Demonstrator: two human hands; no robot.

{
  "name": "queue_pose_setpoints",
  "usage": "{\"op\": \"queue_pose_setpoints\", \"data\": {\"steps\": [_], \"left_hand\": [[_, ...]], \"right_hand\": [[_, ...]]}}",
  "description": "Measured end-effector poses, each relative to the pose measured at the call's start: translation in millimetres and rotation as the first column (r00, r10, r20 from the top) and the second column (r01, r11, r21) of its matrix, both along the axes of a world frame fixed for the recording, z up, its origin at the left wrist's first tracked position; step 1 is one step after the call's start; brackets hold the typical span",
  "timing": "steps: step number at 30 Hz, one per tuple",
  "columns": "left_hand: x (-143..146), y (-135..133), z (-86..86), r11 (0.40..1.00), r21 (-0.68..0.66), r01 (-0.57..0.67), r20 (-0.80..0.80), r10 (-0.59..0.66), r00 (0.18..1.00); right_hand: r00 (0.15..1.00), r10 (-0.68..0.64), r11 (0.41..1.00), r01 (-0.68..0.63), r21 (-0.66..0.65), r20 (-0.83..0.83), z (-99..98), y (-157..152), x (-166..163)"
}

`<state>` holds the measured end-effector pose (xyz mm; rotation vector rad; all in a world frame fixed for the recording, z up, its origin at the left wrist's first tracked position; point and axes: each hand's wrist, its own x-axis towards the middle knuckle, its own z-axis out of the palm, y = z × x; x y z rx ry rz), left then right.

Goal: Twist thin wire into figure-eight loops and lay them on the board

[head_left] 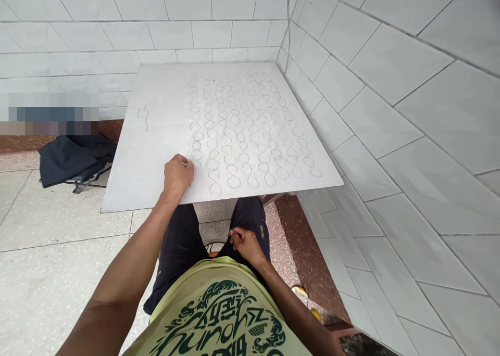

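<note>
A large white board (pixel 164 111) lies flat in front of me, its right half covered with several rows of pencilled loop shapes (pixel 242 132). My left hand (pixel 177 175) rests on the board near its front edge, fingers curled into a closed grip beside the lowest loops; what it holds, if anything, is hidden. My right hand (pixel 245 244) lies down at my dark trousers (pixel 183 241), fingers pinched together on something thin I cannot make out.
White tiled walls (pixel 390 111) close in the back and right side. A thin cord (pixel 289 28) hangs in the corner. A dark bag or cloth (pixel 74 158) lies on the speckled floor (pixel 47 226) at left. A reddish ledge (pixel 304 241) runs below the board.
</note>
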<state>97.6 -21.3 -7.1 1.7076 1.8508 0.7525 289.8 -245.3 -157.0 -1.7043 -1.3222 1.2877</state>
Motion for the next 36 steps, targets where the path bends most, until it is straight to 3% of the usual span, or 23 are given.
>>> {"op": "queue_pose_setpoints", "data": {"steps": [5,10,16,23,28,32,34,36], "left_hand": [[-9.7,-11.7,-8.2,0.986,0.166,0.032,-0.100,-0.016,0.995],[-24.1,-27.3,-13.9,0.966,0.253,0.059,-0.082,-0.040,0.996],[-24.9,-33.2,-11.9,0.859,0.436,0.268,-0.189,-0.204,0.961],[-16.6,-21.0,-20.3,0.783,0.419,0.461,-0.369,-0.317,0.874],[-14.4,-14.3,-23.2,0.775,0.354,0.524,-0.420,-0.369,0.829],[-18.3,-16.1,-19.8,0.789,0.382,0.482,-0.291,-0.392,0.873],[-22.1,-23.6,-16.0,0.829,0.436,0.351,-0.071,-0.357,0.931],[-26.8,-35.6,-9.9,0.898,0.421,0.130,0.267,-0.260,0.928]], "right_hand": [[0.999,0.009,1.000,-0.009,0.013,0.035,-3.6,-0.5,-1.6],[0.996,0.019,1.000,-0.020,0.009,0.086,-10.6,-5.1,-0.8],[0.988,0.056,0.998,-0.059,0.017,0.143,-20.5,-4.9,-2.6],[0.969,0.117,0.990,-0.131,0.051,0.219,-26.4,-4.7,-11.0],[0.963,0.125,0.988,-0.144,0.062,0.240,-25.0,-4.8,-10.8],[0.967,0.122,0.987,-0.142,0.077,0.224,-15.1,-7.0,-9.4],[0.971,0.114,0.986,-0.136,0.094,0.211,-2.7,-9.2,-8.8],[0.982,0.090,0.985,-0.112,0.128,0.164,16.9,-9.9,-8.6]]}}
